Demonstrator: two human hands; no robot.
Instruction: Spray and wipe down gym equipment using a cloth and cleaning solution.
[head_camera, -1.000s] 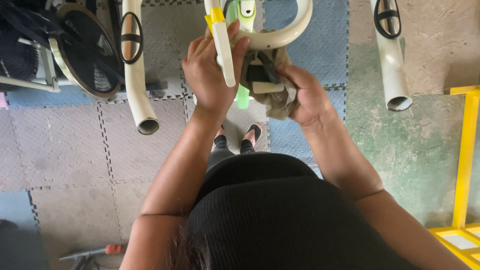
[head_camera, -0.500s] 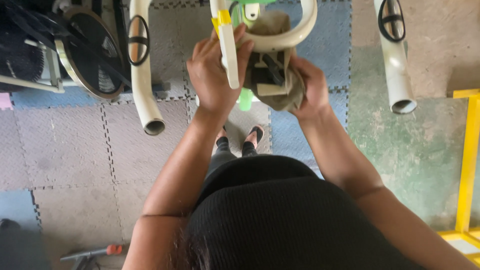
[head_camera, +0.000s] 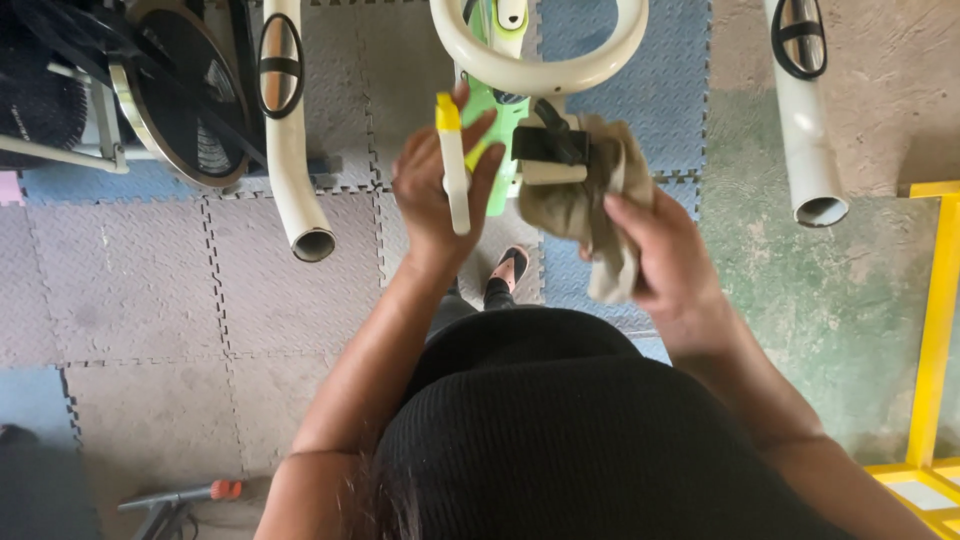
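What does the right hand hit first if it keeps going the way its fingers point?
Probably the black clamp on the green frame: the right hand presses a tan cloth toward it, up-left. Depth is unclear.

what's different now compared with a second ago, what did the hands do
The left hand, gripping the cream bar with yellow tip, has slid lower in view. The right hand and its tan cloth shifted right and down off the green frame. Both grips are unchanged.
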